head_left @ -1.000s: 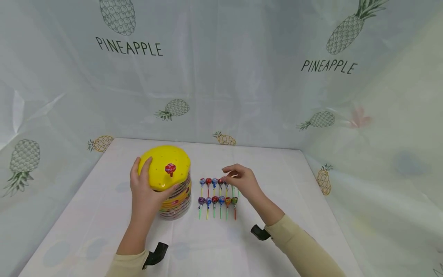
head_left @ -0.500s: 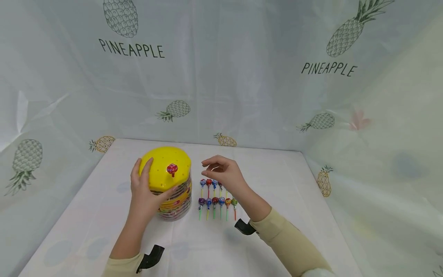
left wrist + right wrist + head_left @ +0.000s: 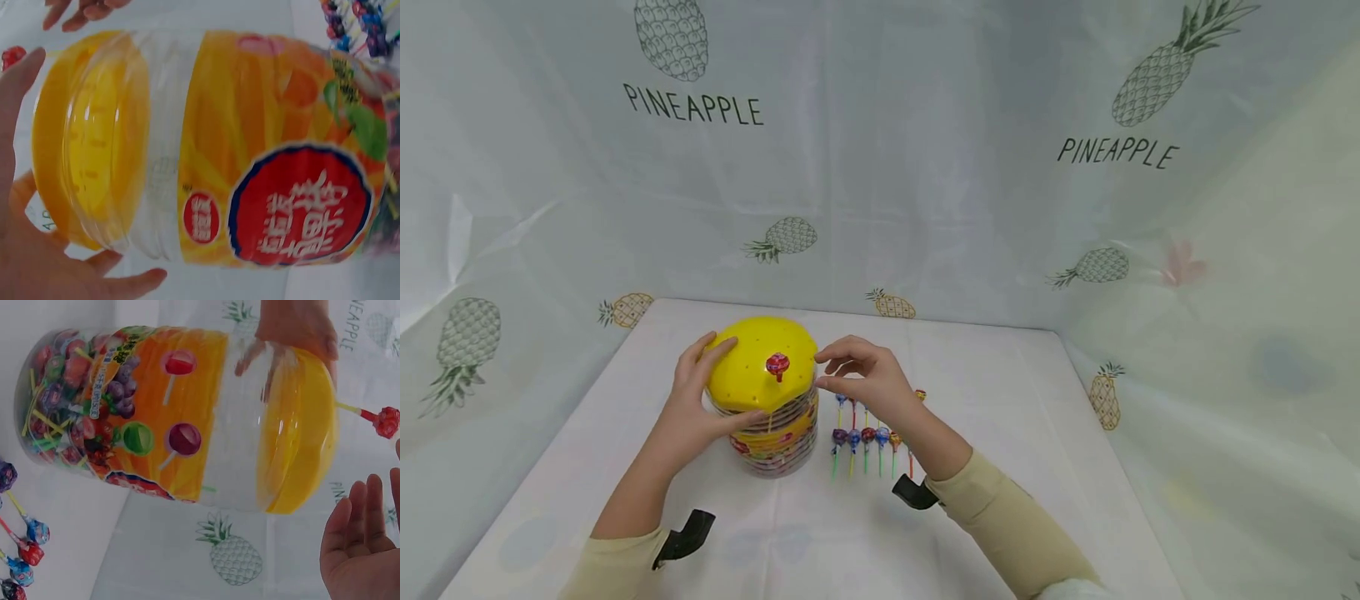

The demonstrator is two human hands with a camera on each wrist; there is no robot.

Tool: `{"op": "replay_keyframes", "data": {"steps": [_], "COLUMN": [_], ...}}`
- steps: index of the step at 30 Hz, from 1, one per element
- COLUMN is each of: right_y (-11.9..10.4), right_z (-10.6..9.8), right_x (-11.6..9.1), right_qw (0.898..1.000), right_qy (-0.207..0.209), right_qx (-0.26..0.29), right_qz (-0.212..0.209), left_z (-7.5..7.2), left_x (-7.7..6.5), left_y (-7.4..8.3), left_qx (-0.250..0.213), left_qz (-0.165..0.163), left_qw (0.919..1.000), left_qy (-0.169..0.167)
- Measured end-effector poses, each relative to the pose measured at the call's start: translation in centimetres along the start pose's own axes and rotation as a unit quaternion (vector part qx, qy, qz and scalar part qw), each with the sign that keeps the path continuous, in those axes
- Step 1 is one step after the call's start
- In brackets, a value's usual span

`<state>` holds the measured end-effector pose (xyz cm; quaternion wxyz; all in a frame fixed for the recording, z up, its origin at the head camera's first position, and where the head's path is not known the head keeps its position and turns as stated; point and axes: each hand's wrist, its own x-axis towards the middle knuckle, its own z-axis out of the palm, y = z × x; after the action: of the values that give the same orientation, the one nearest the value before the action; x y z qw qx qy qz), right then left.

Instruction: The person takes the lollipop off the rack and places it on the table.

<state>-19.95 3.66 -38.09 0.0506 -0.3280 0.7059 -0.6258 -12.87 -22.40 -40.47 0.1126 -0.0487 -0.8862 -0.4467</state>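
A clear plastic jar [image 3: 778, 446] with an orange fruit label stands upright, wrapped lollipops [image 3: 56, 387] visible inside its bottom. A red lollipop [image 3: 778, 365] sticks up by its stick from the yellow lid [image 3: 752, 354]. My left hand [image 3: 688, 412] reaches round the lid's left side, fingers on its far left and thumb across the near side below the rim. Just off the lid's right edge is my right hand [image 3: 868, 379], fingers loosely bent in the head view; the right wrist view shows nothing in it.
Two rows of wrapped lollipops [image 3: 868, 435] lie right of the jar, the far row partly hidden by my right hand and forearm. The white tabletop [image 3: 1000, 392] meets a pineapple-print curtain [image 3: 925, 183] behind and at both sides.
My right hand has moved left from the far lollipop row to beside the jar's lid. My left wrist has swung a little left while its fingers stay about the lid.
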Motion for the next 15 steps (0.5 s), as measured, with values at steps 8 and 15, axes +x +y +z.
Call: {"op": "replay_keyframes", "data": {"steps": [8,15], "right_y": [-0.3,-0.4], "right_z": [0.9,2.1], "right_x": [0.5,1.0], "right_qw": [1.0,0.999], "right_qy": [-0.001,0.0], "right_qx": [0.022,0.024], "right_qz": [-0.017,-0.035], "left_z": [-0.8,-0.5], "left_x": [2.1,2.3], "left_y": [-1.5,-2.3], "left_qx": [-0.027,-0.038], "left_qz": [0.031,0.026], "left_qw": [0.998,0.998], "left_qy": [-0.048,-0.045]}}
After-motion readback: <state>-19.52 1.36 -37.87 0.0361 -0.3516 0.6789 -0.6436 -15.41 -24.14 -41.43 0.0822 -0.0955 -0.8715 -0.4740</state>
